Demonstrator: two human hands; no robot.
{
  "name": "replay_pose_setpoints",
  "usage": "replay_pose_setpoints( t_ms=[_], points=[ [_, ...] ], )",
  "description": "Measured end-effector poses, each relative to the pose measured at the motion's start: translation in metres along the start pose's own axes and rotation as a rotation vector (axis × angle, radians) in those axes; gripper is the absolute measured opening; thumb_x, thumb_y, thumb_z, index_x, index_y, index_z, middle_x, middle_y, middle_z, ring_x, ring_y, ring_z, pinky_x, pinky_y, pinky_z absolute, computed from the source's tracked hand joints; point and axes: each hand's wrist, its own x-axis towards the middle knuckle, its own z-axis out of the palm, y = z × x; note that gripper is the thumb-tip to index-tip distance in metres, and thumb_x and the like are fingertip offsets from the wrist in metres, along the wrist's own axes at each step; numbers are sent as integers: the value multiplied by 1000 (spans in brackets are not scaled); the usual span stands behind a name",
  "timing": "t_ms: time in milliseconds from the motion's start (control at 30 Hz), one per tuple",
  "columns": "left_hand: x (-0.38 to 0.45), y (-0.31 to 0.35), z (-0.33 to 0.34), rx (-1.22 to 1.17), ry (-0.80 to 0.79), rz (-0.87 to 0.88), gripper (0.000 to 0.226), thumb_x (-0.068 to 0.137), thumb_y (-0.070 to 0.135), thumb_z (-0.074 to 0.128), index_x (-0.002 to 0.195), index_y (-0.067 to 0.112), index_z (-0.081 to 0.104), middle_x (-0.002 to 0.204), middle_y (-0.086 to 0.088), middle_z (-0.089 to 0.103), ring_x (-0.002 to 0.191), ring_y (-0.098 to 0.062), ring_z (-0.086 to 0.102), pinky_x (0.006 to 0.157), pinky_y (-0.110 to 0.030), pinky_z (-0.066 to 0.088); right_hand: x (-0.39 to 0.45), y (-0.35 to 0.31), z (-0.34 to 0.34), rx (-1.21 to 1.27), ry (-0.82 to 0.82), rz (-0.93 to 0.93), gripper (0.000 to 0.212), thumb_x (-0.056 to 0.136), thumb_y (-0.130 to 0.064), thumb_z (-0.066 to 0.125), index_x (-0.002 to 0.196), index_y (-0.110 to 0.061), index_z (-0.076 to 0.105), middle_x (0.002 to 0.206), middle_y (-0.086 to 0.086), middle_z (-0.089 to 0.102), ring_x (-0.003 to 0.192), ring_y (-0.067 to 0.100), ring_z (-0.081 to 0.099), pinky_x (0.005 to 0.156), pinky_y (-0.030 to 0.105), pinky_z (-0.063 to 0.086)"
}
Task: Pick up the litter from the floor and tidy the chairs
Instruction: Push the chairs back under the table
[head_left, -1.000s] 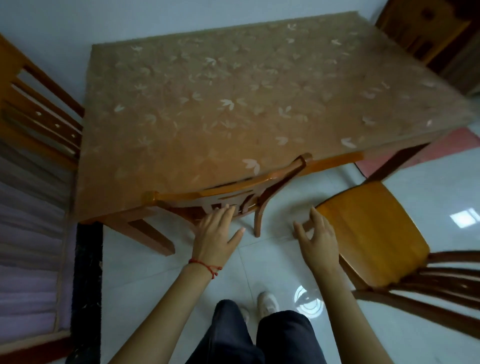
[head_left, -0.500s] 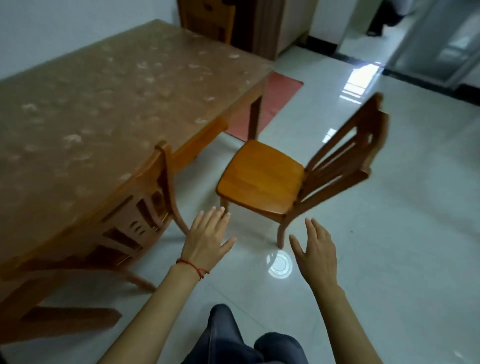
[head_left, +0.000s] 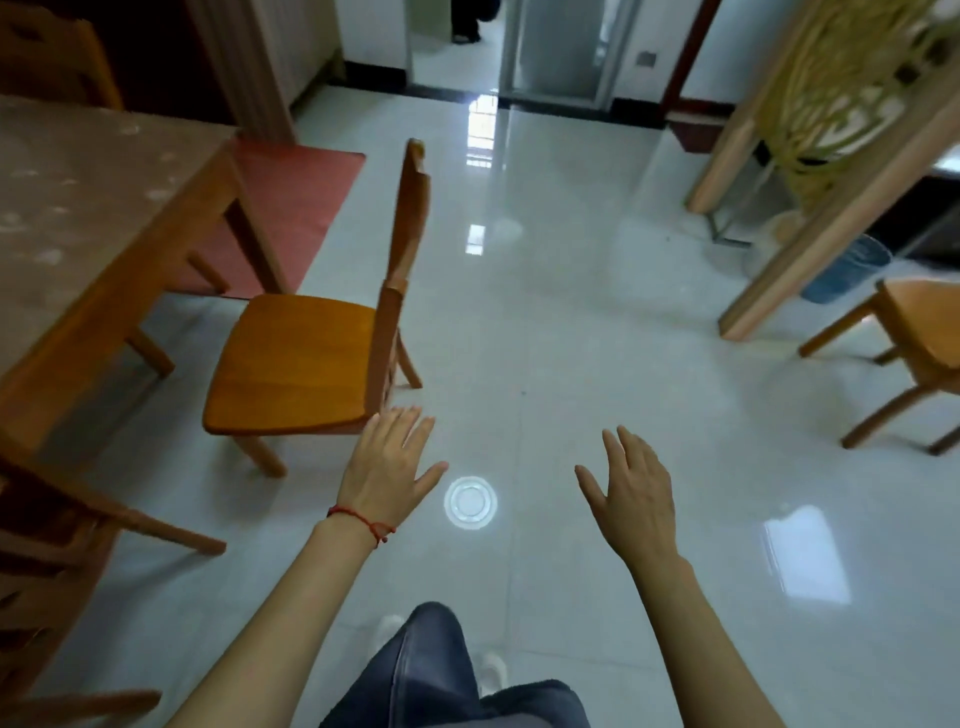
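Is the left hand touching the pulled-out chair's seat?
Cannot tell. In the head view the left hand has its fingertips overlapping the corner of the wooden chair seat, with no visible gap, and depth is unclear.

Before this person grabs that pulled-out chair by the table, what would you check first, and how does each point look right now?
1. Left hand free: ok, fingers straight, holding nothing.
2. Right hand free: ok, open, empty.
3. Chair upright on its legs: ok.
4. Chair tucked under the table: not ok, it stands out from it.
5. Chair seat bare: ok.
6. Litter on the floor: cannot tell; only bright reflections show.
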Motion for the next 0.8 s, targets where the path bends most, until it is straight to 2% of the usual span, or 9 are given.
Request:
replay_pose_setpoints(
  t_ms=[300, 667, 800],
  points=[
    [96, 25, 37, -27, -70, 88, 57, 65, 24, 82, 108, -6, 62, 110, -27, 63, 103, -43, 59, 86, -58, 45, 65, 62, 4, -19, -36, 82, 56, 90, -40, 51, 135, -8, 38, 145, 13, 37, 135, 29, 29, 108, 41, 25],
    [281, -8, 64, -53, -101, 27, 56, 66, 22, 82, 109, -7, 61, 111, -28, 63, 103, -44, 59, 86, -59, 46, 272, 69, 2, -8, -39, 49, 57, 93, -44, 42, 139, -13, 31, 150, 8, 27, 139, 23, 19, 111, 36, 16],
    [336, -20, 66, -91, -130, -32, 55, 70, 21, 79, 113, -8, 59, 115, -28, 60, 108, -45, 55, 91, -58, 43, 335, 63, 1, -10, -51, 8, 56, 93, -44, 42, 139, -13, 32, 150, 8, 27, 139, 23, 19, 111, 36, 15]
  ],
)
